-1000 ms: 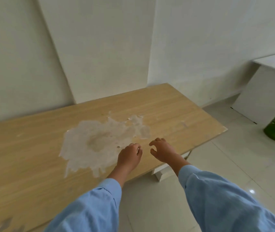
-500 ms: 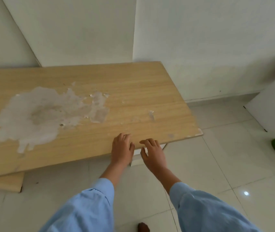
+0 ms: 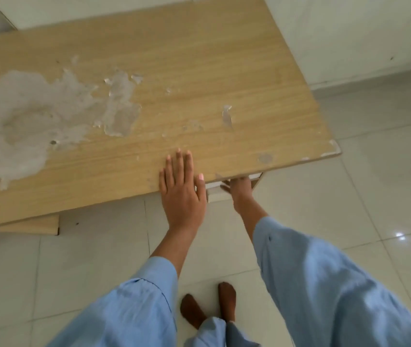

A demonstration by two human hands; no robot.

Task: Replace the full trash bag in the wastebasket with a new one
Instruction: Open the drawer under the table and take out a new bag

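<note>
No wastebasket or trash bag shows in the head view. My left hand [image 3: 181,191] lies flat, palm down, on the front edge of the wooden table [image 3: 199,83], holding nothing. My right hand [image 3: 240,194] reaches under the same edge just to the right. Its fingers are hidden beneath the tabletop, next to a white part [image 3: 214,194] under the table. Both arms wear light blue sleeves.
A large patch of peeled grey-white surface [image 3: 24,116] marks the tabletop's left side. The table's right corner [image 3: 334,151] juts over the tiled floor [image 3: 387,196]. A white wall [image 3: 362,33] stands behind. My bare feet [image 3: 209,309] are on the tiles below.
The view has tilted down and closer; the green wastebasket has left the frame at right. My left hand has settled flat on the table edge and my right hand has gone under it.
</note>
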